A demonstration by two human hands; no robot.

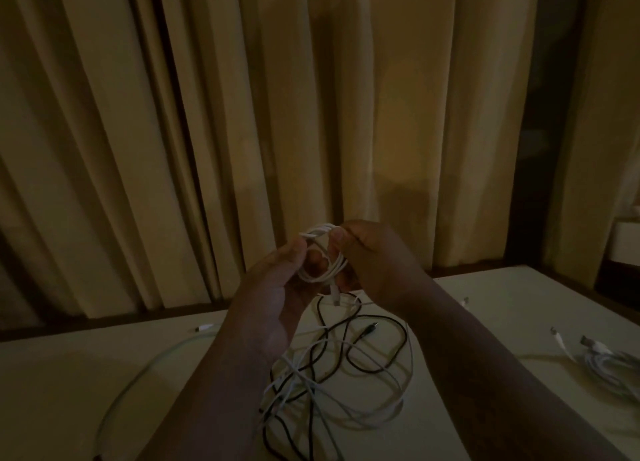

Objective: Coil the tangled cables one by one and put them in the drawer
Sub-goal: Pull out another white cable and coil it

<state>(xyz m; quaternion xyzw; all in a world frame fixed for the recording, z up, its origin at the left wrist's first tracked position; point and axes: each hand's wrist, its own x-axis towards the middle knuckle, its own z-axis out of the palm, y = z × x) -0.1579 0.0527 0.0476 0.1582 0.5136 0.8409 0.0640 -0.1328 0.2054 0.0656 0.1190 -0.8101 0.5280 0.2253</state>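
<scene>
Head: left hand (277, 287), right hand (377, 266) pinch one coil (320, 233) (white).

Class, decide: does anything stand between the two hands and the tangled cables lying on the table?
Nothing on the table blocks them. But the left hand and right hand both hold the white coil, its plug end hanging above the tangle.

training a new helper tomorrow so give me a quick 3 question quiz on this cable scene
1. True or false: the white coil is held above the tangle on the table.
2. What holds the coil? A left hand and right hand together B one hand only C nothing
3. Fill in: the tangle mixes white and ____ cables.
Key: 1 true; 2 A; 3 black
</scene>
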